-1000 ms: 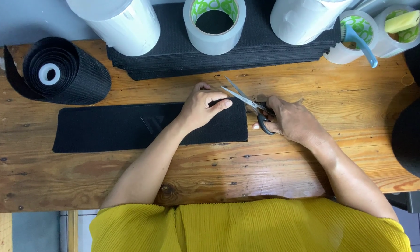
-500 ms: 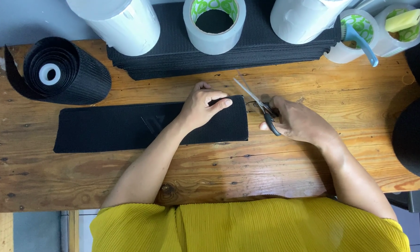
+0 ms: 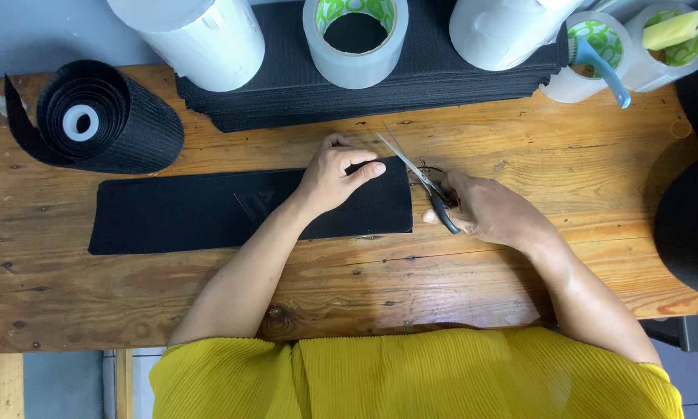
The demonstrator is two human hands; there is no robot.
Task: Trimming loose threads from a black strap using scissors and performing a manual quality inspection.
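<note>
Head view: scissors (image 3: 419, 174) lifted off strip (image 3: 209, 211) edge.

This looks like a small craft or packing workshop. A worn wooden table (image 3: 209, 302) carries a roll of black ribbed mat (image 3: 93, 120) at the far left, a stack of cut black sheets (image 3: 411, 85) along the far edge, big white rolls (image 3: 190, 35) and rolls of clear tape (image 3: 355, 39), and scissors (image 3: 423, 182).

Left hand (image 3: 335, 174) pressing black strip (image 3: 209, 209), right hand (image 3: 492, 209) gripping scissors (image 3: 419, 174), wooden table (image 3: 364, 287)
</note>
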